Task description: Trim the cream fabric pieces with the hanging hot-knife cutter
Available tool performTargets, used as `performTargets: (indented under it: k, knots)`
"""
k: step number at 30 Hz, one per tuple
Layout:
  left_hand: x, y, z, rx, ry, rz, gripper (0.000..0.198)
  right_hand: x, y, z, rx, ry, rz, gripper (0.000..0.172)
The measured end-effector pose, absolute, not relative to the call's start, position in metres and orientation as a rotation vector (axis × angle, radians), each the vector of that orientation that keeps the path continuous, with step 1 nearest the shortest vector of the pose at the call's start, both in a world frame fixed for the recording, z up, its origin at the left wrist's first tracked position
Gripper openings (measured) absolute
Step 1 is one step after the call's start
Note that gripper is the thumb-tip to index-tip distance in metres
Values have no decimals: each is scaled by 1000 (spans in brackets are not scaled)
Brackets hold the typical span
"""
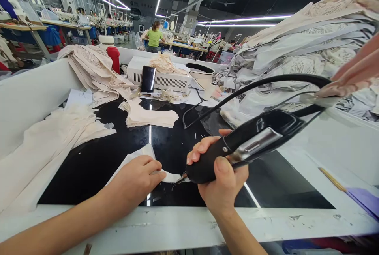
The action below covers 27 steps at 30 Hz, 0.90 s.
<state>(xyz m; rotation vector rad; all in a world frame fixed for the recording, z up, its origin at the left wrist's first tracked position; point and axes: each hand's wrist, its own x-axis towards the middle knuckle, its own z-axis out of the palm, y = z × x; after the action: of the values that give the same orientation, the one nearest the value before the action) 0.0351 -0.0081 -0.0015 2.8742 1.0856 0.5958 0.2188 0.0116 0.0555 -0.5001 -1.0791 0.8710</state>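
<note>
My right hand point(220, 176) is wrapped around a black handheld cutting tool point(245, 144) with a metal trigger lever and a black cable point(266, 83) looping up to the right. Its pointed tip point(179, 180) touches the edge of a small cream fabric piece point(142, 154) lying on the black glass work surface point(89, 168). My left hand point(139, 180) presses down on that fabric piece, fingers curled and flat on it, just left of the tip.
Cream fabric stacks lie at left point(44, 144), centre point(148, 117) and back left point(94, 69). A large grey and lace pile point(296, 49) fills the right. A phone point(147, 79) leans on a white machine point(166, 77). A person in green point(154, 38) stands far back. A pencil point(331, 178) lies at right.
</note>
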Motion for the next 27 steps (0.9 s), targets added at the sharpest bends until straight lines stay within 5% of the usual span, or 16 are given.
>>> performTargets:
  k: [18, 27]
  knots:
    - [36, -7, 3, 2901, 887, 843, 13, 214, 15, 48, -465, -1075, 843, 36]
    - [38, -5, 1, 2903, 859, 696, 15, 216, 16, 47, -519, -1095, 818, 36]
